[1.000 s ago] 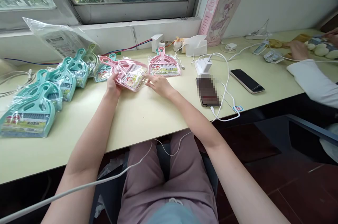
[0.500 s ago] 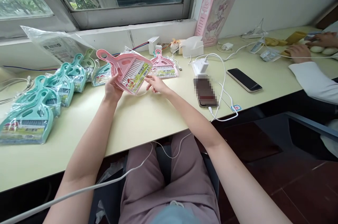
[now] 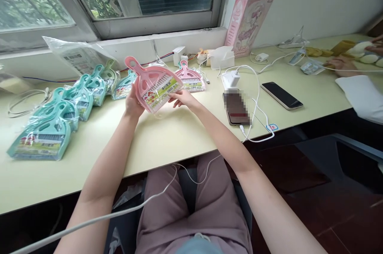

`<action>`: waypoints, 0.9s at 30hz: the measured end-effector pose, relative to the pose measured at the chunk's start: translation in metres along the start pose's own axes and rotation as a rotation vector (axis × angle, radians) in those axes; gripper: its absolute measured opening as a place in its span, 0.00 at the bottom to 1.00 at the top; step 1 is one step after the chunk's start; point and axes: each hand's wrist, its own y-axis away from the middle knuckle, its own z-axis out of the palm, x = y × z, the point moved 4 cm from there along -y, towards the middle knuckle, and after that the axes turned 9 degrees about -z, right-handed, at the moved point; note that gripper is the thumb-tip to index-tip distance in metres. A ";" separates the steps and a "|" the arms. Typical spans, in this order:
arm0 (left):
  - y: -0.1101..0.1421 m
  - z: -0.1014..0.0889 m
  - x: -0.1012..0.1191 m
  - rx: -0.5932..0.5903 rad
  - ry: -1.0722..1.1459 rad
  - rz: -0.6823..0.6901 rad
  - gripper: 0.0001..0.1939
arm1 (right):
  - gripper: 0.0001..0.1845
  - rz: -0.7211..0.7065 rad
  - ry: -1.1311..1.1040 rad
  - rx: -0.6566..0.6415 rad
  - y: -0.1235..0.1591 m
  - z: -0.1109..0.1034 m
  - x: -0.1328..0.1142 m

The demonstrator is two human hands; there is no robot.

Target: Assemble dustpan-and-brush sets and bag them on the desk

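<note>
In my left hand (image 3: 133, 104) is a pink dustpan (image 3: 149, 74) with a small white-bristled brush packed in clear wrap, raised above the table and tilted. The fingers curl around its left side and are partly hidden behind it. A green and yellow printed label crosses the front. My right hand (image 3: 183, 99) pinches the package's lower right edge, with its other fingers curled below. Just behind stands another pink dustpan set (image 3: 191, 75) in wrap. On the left lie several wrapped teal dustpan sets (image 3: 44, 134), overlapping in a row.
A phone (image 3: 236, 107) with a white cable lies to the right, beside a white charger (image 3: 230, 79) and a second dark phone (image 3: 281, 95). A tall pink box (image 3: 250, 22) and tissues (image 3: 223, 57) stand along the wall. A co-worker's hand (image 3: 341, 65) rests at far right.
The camera view has shifted slightly, moving the whole scene right and a little down. The pink dustpan has turned slightly and stays between both hands.
</note>
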 end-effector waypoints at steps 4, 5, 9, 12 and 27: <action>0.002 0.004 0.001 0.021 -0.004 0.017 0.22 | 0.08 -0.006 -0.028 0.060 0.003 0.006 0.003; 0.003 0.004 0.000 0.035 0.003 0.004 0.22 | 0.07 -0.017 -0.044 0.099 0.003 0.007 0.004; 0.001 0.001 -0.004 0.111 0.009 -0.037 0.22 | 0.04 -0.054 -0.114 0.257 0.004 0.005 0.008; -0.003 0.000 -0.009 0.127 0.022 -0.032 0.21 | 0.01 -0.053 -0.241 0.314 0.005 0.002 0.011; -0.026 -0.061 0.001 0.301 -0.115 0.072 0.19 | 0.05 -0.028 -0.254 0.212 0.009 0.021 0.006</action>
